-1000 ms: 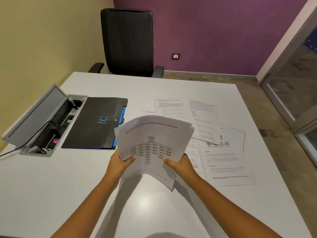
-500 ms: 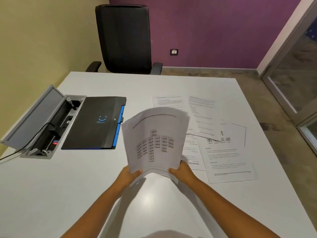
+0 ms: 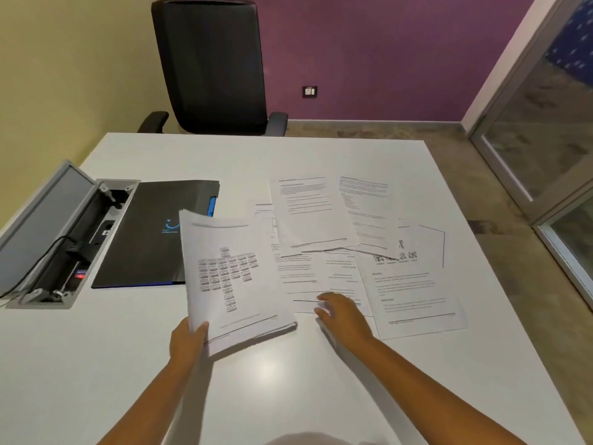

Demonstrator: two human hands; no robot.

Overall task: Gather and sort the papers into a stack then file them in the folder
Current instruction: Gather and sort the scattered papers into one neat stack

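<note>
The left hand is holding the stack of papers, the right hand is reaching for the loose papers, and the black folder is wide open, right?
Not quite. The head view shows the black folder lying closed on the table. The rest holds: the left hand holds the stack of papers, and the right hand reaches onto the loose papers.

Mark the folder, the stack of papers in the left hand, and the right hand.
folder point(image 3: 141, 239): head view, bare black cover.
stack of papers point(image 3: 229, 271): head view, chart on the top sheet.
right hand point(image 3: 345, 313): head view, back of the hand.
</note>
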